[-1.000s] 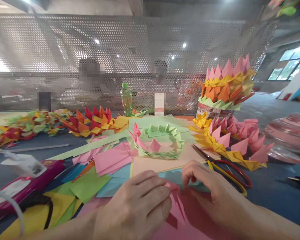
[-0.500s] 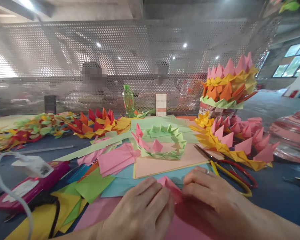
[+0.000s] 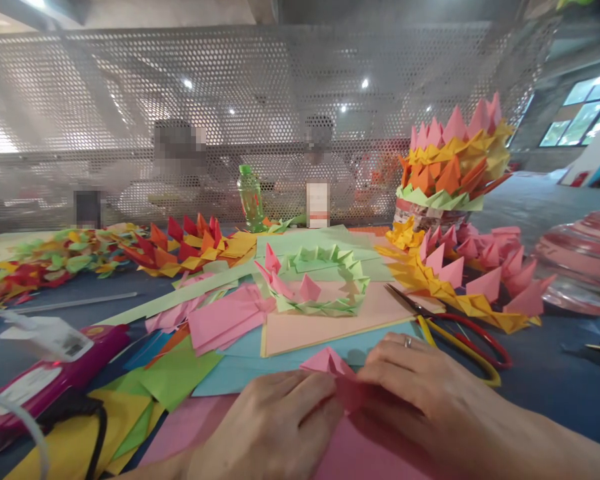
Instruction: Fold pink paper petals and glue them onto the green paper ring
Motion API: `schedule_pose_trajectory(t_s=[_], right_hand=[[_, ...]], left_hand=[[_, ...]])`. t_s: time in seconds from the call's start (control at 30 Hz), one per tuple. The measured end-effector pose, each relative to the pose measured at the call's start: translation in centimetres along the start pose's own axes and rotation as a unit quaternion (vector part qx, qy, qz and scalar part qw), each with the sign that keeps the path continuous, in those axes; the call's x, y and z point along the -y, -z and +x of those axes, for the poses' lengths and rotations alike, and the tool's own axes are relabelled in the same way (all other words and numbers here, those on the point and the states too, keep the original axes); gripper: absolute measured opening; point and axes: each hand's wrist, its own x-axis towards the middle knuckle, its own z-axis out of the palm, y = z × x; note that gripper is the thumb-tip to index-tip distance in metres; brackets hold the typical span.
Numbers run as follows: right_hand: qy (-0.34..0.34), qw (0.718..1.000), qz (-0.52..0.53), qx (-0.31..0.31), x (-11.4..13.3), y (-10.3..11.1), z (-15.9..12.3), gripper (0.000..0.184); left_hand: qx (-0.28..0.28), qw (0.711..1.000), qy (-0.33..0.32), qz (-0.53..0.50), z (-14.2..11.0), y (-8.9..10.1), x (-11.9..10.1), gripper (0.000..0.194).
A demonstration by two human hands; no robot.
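Observation:
A partly folded piece of pink paper pokes up between my two hands at the front of the table. My left hand has its fingers curled onto the paper's left side. From the right, my right hand, with a ring on one finger, pinches the same piece; its fingertips are partly hidden. Under both hands lies flat pink paper. Just beyond stands a ring of folded light green paper with a few pink points at its left side.
Scissors with red and yellow handles lie right of my hands. Behind them is a yellow-and-pink folded chain and a tall layered paper piece. A magenta power strip with cables sits left. A green bottle stands before the perforated screen.
The view has shifted slightly. Both hands stay on the pink paper; my left hand has turned a little lower, and more of the folded peak shows above the fingers.

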Motion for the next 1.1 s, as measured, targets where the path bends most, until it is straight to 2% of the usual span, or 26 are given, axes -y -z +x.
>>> schedule_pose_trajectory(t_s=[0.13,0.27,0.37,0.57,0.67,0.87,1.1], right_hand=[[-0.014,1.0,0.008,-0.002,0.3,0.5,0.3,0.013],[0.019,1.0,-0.005,-0.003,0.3,0.4,0.2,0.019],[0.019,1.0,-0.013,0.005,0.2,0.2,-0.1,0.025],[0.0,1.0,0.008,0.024,0.1,0.2,0.0,0.024],[-0.017,0.999,0.038,0.011,0.1,0.2,0.2,0.018],[-0.048,0.996,0.079,-0.008,0.2,0.0,0.2,0.015],[-0.087,0.991,0.095,-0.017,0.2,-0.3,0.3,0.015]], left_hand=[[0.009,1.0,0.02,-0.01,-0.4,-0.1,-0.3,0.045],[0.01,0.999,0.047,-0.021,-0.7,-0.8,-0.2,0.043],[-0.006,0.998,0.051,-0.048,-0.7,-1.5,0.1,0.038],[-0.026,0.987,0.074,-0.14,-0.3,-2.6,0.6,0.02],[-0.046,0.977,0.104,-0.181,0.0,-2.8,0.5,0.018],[-0.023,0.956,0.172,-0.238,0.1,-2.8,0.3,0.019],[-0.004,0.941,0.23,-0.25,0.3,-2.9,0.4,0.018]])
